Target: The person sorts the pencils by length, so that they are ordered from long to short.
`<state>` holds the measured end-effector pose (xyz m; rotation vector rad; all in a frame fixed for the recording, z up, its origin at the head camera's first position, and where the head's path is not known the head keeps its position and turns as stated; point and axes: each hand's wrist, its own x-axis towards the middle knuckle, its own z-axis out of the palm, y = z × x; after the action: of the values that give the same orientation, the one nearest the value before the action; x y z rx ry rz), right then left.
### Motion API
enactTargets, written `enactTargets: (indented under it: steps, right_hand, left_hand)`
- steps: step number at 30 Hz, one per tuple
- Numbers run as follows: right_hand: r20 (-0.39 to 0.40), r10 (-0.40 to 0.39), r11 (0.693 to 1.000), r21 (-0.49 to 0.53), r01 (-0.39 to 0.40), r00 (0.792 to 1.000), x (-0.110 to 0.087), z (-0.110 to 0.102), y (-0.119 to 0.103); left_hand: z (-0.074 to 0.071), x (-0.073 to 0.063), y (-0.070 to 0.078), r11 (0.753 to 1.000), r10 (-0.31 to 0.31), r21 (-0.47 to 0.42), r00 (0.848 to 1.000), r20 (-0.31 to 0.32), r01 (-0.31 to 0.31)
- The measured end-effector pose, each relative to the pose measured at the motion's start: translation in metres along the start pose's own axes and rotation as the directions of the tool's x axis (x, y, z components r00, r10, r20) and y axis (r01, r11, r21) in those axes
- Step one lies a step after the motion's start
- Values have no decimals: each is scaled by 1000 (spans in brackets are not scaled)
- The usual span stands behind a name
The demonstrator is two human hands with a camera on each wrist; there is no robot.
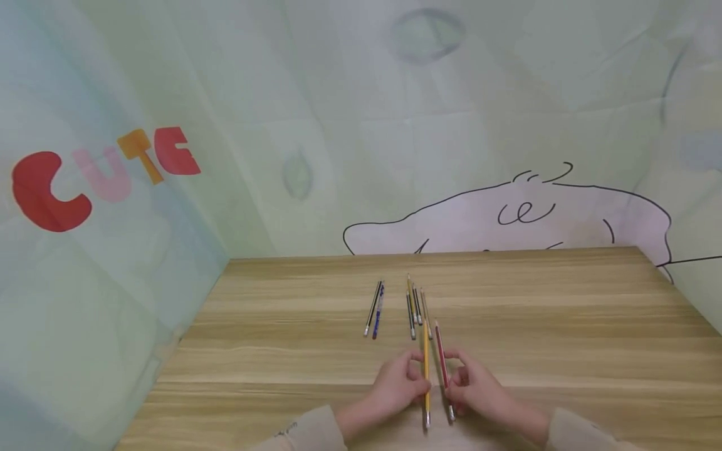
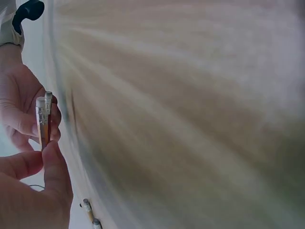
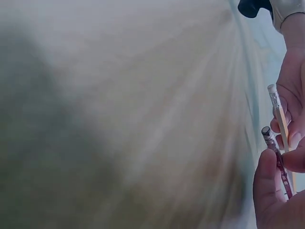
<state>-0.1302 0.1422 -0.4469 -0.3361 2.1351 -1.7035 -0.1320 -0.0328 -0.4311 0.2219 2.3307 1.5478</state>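
Yellow in colour, the held pencil is pinched between thumb and fingers of the left hand, by which it is reached from its left side. Its long axis is pointed away from the person, and its eraser end is turned towards the body. Just to its right, and apart from it, a red pencil is gripped by the right hand; the far tip is leaned towards the held pencil, so the gap between the two is widened at the eraser ends

Beyond the held pencil, mostly to its left, six others are laid on the wooden table. Four are gathered nearest its tip: two dark pencils, one yellow-brown pencil and one wood-coloured pencil, whose contact with that tip cannot be told. Farther left of it, one black pencil and one blue-patterned pencil are set side by side. Eight are counted in all, two held and six lying
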Motion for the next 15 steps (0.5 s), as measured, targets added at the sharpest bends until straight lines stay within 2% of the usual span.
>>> enactTargets:
  steps: [5,15]
  right_hand:
    - [-7,30,1000,-5,-30,1000,-7,1,4]
    - [-9,112,994,-18,-112,994,-19,7,3]
  left_hand:
    - [4,-4,-5,1000,-13,18,1000,15,13]
    - [11,-12,-13,999,11,41,998,61,-13]
